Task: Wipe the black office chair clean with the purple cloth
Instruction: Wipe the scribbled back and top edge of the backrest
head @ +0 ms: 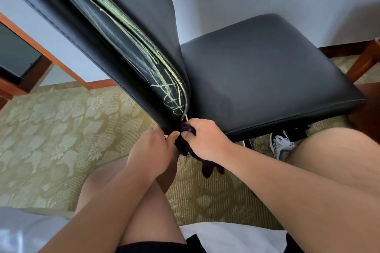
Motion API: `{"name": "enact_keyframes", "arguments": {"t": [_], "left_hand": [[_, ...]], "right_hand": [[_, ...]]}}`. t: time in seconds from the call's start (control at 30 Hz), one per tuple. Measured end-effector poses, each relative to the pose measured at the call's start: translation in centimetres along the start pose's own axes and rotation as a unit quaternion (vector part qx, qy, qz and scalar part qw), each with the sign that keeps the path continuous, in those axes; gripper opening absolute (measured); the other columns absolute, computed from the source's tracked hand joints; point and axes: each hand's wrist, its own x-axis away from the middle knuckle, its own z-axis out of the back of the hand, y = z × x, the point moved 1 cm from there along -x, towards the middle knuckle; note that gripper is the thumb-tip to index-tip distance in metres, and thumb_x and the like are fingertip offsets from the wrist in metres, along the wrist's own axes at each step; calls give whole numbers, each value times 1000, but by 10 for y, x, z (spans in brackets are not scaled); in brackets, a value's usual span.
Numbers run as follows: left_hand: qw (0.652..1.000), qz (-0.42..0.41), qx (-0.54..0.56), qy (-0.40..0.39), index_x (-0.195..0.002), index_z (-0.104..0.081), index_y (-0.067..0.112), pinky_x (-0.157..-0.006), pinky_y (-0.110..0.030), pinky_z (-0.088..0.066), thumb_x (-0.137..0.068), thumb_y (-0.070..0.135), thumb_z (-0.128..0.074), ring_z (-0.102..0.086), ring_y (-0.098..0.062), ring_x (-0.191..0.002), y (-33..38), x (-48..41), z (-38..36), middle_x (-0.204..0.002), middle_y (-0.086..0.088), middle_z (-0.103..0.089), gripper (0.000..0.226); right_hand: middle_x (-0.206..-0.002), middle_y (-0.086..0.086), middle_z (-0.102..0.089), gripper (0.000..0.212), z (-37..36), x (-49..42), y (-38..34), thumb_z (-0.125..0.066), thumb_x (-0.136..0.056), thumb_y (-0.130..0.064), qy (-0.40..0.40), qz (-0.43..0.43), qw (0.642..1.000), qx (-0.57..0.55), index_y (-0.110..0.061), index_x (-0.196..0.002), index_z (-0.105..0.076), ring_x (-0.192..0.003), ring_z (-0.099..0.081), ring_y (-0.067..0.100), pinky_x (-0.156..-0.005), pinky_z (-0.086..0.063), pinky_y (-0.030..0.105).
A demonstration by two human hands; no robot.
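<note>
1. Patterned carpet (61, 129) and a pale wall form the setting; a wooden frame is seen at left.
2. Black office chair (257, 72) is viewed from its side; yellow-green scribbles (144, 51) are noted along the backrest edge, unwiped.
3. Purple cloth (205, 167) is bunched at the backrest's lower corner, its tail hanging free.
4. Right hand (205, 141) is closed on the cloth; left hand (152, 150) is pinched on the backrest corner.
5. Judgement: wiping barely started; nearly all marks remain.
</note>
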Motion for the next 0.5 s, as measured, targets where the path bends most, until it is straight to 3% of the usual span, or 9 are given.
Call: {"name": "enact_keyframes", "arguments": {"t": [0.17, 0.23, 0.3, 0.37, 0.5], "left_hand": [[999, -34, -9, -1, -96, -52, 16, -63, -36, -49, -88, 66, -21, -62, -25, -76, 12, 12, 4, -83, 0, -56, 59], [999, -43, -32, -2, -98, -57, 25, -64, -35, -52, -84, 75, -13, -64, -23, -78, 14, 14, 11, -86, 4, -59, 67], [998, -29, -47, 5, -89, -57, 36, -63, -32, -53, -78, 84, -16, -64, -18, -76, 17, 12, 23, -82, 11, -62, 64], [999, -3, -47, 21, -77, -56, 35, -61, -29, -53, -71, 88, -24, -62, -14, -68, 22, 9, 38, -73, 15, -62, 63], [994, 21, -50, 93, -61, -59, 32, -46, -19, -35, -69, 89, -27, -49, -6, -49, 42, 9, 68, -52, 14, -54, 66]], "right_hand": [[-89, -8, -62, 12, 13, 25, -6, -59, -94, -37, 12, 5, 1000, -19, -27, -98, -64, -77, -60, 12, -64, -48, 28], [-85, -6, -62, 14, 23, 29, -6, -59, -92, -38, 45, -6, 999, 14, -25, -93, -63, -74, -61, 16, -60, -47, 30], [-81, -4, -61, 16, 32, 34, -3, -57, -91, -38, 70, -29, 996, 54, -22, -89, -61, -71, -60, 18, -58, -48, 32], [-85, -3, -61, 17, 39, 42, 0, -55, -92, -37, 85, -42, 992, 81, -22, -92, -61, -74, -60, 19, -63, -52, 35], [-95, -4, -62, 18, 48, 55, 0, -53, -94, -38, 137, -32, 988, 62, -25, -101, -63, -84, -60, 19, -73, -54, 37]]}}
